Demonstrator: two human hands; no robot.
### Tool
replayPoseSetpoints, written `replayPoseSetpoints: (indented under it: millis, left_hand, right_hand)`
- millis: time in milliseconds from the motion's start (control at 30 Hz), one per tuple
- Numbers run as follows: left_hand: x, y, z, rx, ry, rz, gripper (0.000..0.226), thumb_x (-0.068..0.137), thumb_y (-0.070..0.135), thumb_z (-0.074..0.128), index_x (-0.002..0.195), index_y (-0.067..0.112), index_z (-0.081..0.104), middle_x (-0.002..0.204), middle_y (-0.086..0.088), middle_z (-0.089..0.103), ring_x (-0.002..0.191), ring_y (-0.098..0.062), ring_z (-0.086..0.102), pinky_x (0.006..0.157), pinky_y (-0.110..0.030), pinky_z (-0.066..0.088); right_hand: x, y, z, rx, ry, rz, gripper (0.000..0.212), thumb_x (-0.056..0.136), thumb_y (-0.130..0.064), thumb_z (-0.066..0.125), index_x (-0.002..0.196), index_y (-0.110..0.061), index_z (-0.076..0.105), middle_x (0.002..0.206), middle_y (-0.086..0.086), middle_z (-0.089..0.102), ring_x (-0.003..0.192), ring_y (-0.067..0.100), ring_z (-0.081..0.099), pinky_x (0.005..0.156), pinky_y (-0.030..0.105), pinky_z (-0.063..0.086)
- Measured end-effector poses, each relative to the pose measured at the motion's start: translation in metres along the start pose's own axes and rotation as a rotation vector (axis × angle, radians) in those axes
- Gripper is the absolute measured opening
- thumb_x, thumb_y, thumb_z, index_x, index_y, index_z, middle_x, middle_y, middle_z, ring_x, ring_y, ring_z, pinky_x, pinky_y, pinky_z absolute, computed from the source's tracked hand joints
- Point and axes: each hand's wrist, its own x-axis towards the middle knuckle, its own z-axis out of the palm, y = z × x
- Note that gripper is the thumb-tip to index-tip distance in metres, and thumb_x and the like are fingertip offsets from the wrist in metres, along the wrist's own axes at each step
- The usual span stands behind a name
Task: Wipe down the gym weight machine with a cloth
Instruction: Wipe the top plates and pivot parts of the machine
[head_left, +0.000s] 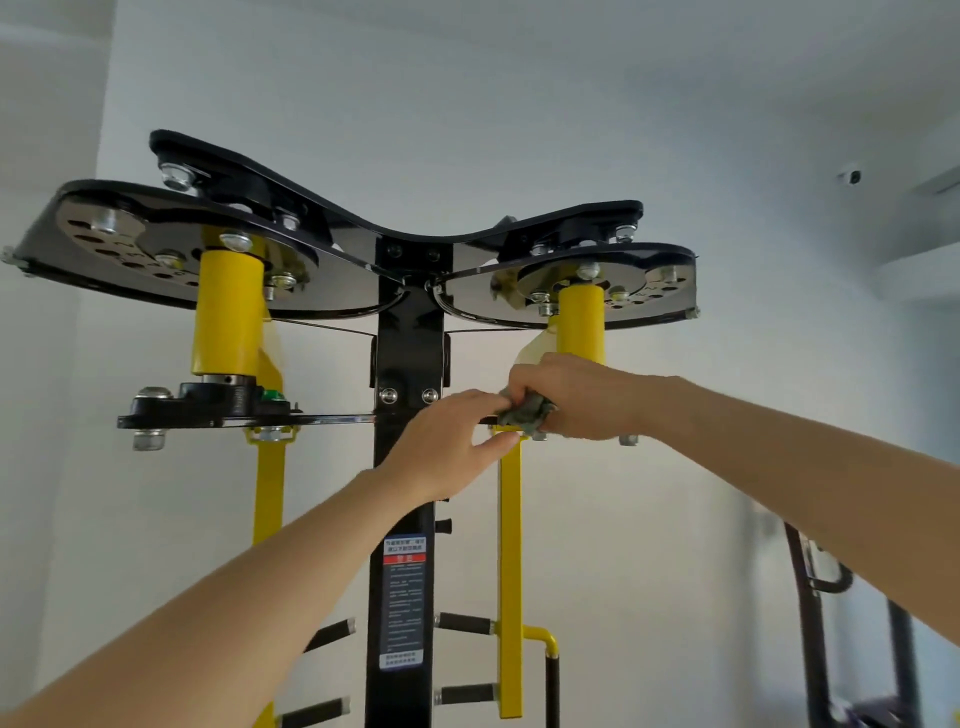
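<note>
A crumpled grey-green cloth (527, 413) is clenched in the curled fingers of the right hand (582, 402) and pressed to the weight machine (415, 249) just right of its central black post (410, 353). The black cross plate (208, 420) is pinched between the fingers and thumb of the left hand (447, 441), above the yellow bar (510, 545) right of the post. A label (404, 603) with a red band is fixed on the post below the hands; its print is too blurred to be read. Yellow sleeves (227, 312) are seen either side of the post, and a dark frame (815, 623) far to its right.
</note>
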Motion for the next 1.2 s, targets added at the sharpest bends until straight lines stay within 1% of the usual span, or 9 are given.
replayPoseSetpoints:
  millis: [67, 233, 433, 600, 733, 833, 900, 1033, 1200]
  left_hand:
    - [0.015, 0.009, 0.011, -0.104, -0.022, -0.013, 0.033, 0.096, 0.047, 0.062, 0.122, 0.027, 0.067, 0.119, 0.009, 0.067, 0.111, -0.01, 0.059, 0.096, -0.032, 0.047]
    - [0.029, 0.015, 0.025, -0.129, 0.152, 0.094, 0.027, 0.086, 0.047, 0.073, 0.098, 0.023, 0.076, 0.104, 0.01, 0.065, 0.102, -0.013, 0.057, 0.088, -0.038, 0.047]
    - [0.039, 0.03, 0.04, -0.26, 0.254, 0.206, 0.02, 0.081, 0.032, 0.081, 0.089, 0.014, 0.076, 0.097, 0.006, 0.06, 0.09, -0.008, 0.059, 0.08, -0.014, 0.046]
    - [0.06, 0.039, 0.049, -0.357, 0.32, 0.206, 0.022, 0.083, 0.038, 0.075, 0.089, 0.017, 0.073, 0.099, 0.006, 0.06, 0.091, -0.013, 0.063, 0.076, -0.04, 0.059]
    - [0.082, 0.048, 0.049, -0.324, 0.467, 0.16, 0.011, 0.084, 0.026, 0.079, 0.086, 0.019, 0.071, 0.097, 0.008, 0.058, 0.088, -0.007, 0.061, 0.074, -0.037, 0.059]
    - [0.1, 0.051, 0.042, -0.299, 0.572, 0.123, 0.013, 0.084, 0.03, 0.079, 0.084, 0.019, 0.072, 0.094, 0.008, 0.059, 0.083, -0.004, 0.06, 0.071, -0.035, 0.058]
    - [0.111, 0.05, 0.036, -0.33, 0.601, 0.119, 0.013, 0.084, 0.03, 0.078, 0.086, 0.018, 0.073, 0.095, 0.006, 0.061, 0.084, -0.009, 0.063, 0.072, -0.038, 0.059]
    - [0.123, 0.047, 0.026, -0.394, 0.6, 0.143, 0.008, 0.086, 0.018, 0.078, 0.092, 0.015, 0.073, 0.099, 0.003, 0.063, 0.092, -0.014, 0.065, 0.077, -0.04, 0.062]
    - [0.119, 0.049, 0.024, -0.443, 0.546, 0.128, 0.007, 0.085, 0.017, 0.079, 0.088, 0.017, 0.073, 0.101, 0.002, 0.063, 0.095, -0.013, 0.066, 0.081, -0.035, 0.061]
  right_hand:
    - [-0.013, 0.007, 0.006, -0.047, 0.098, -0.04, 0.013, 0.094, -0.013, 0.064, 0.101, -0.024, 0.061, 0.093, 0.0, 0.062, 0.095, 0.019, 0.05, 0.077, 0.035, 0.047]
    - [-0.042, 0.025, 0.013, 0.037, 0.32, -0.095, 0.008, 0.089, -0.011, 0.072, 0.094, -0.017, 0.074, 0.096, -0.003, 0.066, 0.094, 0.014, 0.056, 0.081, 0.032, 0.052]
    - [-0.069, 0.038, 0.02, 0.134, 0.493, -0.035, 0.016, 0.084, -0.007, 0.077, 0.097, -0.016, 0.076, 0.103, -0.004, 0.069, 0.089, 0.012, 0.06, 0.077, 0.025, 0.053]
    - [-0.079, 0.047, 0.021, 0.157, 0.615, 0.112, 0.017, 0.088, -0.007, 0.073, 0.1, -0.018, 0.074, 0.092, -0.01, 0.065, 0.078, 0.006, 0.057, 0.071, 0.022, 0.05]
    - [-0.058, 0.052, 0.012, 0.17, 0.757, 0.197, 0.02, 0.082, 0.004, 0.07, 0.092, -0.013, 0.075, 0.084, -0.008, 0.059, 0.068, 0.004, 0.052, 0.064, 0.013, 0.039]
    - [-0.037, 0.058, 0.003, 0.22, 0.87, 0.281, 0.023, 0.081, 0.004, 0.066, 0.091, -0.015, 0.075, 0.086, -0.005, 0.063, 0.069, 0.01, 0.056, 0.064, 0.007, 0.036]
    - [-0.026, 0.061, -0.003, 0.254, 0.928, 0.308, 0.023, 0.083, 0.004, 0.065, 0.093, -0.013, 0.075, 0.091, 0.0, 0.067, 0.075, 0.013, 0.058, 0.066, 0.011, 0.041]
    - [-0.017, 0.07, -0.009, 0.305, 0.997, 0.295, 0.024, 0.087, 0.003, 0.064, 0.098, -0.013, 0.077, 0.097, 0.004, 0.07, 0.085, 0.02, 0.064, 0.076, 0.038, 0.057]
    - [-0.026, 0.067, -0.008, 0.341, 0.964, 0.285, 0.025, 0.086, 0.004, 0.066, 0.101, -0.011, 0.079, 0.093, 0.004, 0.074, 0.084, 0.02, 0.067, 0.079, 0.041, 0.058]
